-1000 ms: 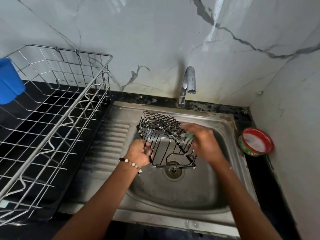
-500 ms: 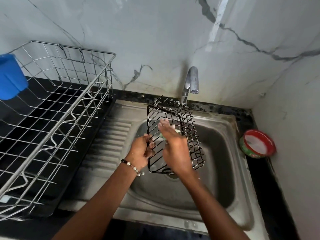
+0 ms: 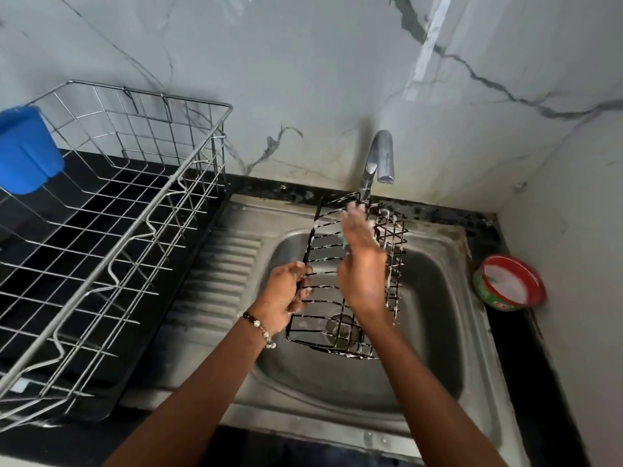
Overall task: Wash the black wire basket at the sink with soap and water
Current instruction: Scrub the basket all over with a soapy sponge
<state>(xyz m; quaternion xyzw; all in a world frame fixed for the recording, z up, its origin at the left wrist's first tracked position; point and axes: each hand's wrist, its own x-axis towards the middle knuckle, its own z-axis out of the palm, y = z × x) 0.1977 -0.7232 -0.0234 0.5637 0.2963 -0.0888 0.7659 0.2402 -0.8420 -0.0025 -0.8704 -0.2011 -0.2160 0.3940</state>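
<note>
**Scrubbing Stage: Basket Upright Over the Sink**

Over the sink (image 3: 435,335) bowl, the black wire basket (image 3: 350,278) stands on end, its lower end just above the drain and its upper end close beneath the faucet (image 3: 381,156). One second ago it lay tipped on its side lower in the bowl; it has since been turned upright and raised toward the spout.

The left hand (image 3: 286,291) grips the basket's left edge, fingers curled round the wires. The right hand (image 3: 362,261) lies against the mesh with fingers extended and appears to press a pale green scrubber (image 3: 345,239) to the wires; blur prevents confirmation of the grip. This hand has travelled from the basket's right side to its middle, then up to the top end.

White suds coat the wires and both hands. No water stream is visible at the faucet.

Judgement: soaping is well advanced, with the stroke reaching the last unscrubbed end. Rinsing has not begun.

Right of the sink, a red-rimmed soap tub (image 3: 509,281) sits on the tabletop. Left of the sink stands a steel dish rack (image 3: 111,237).
</note>
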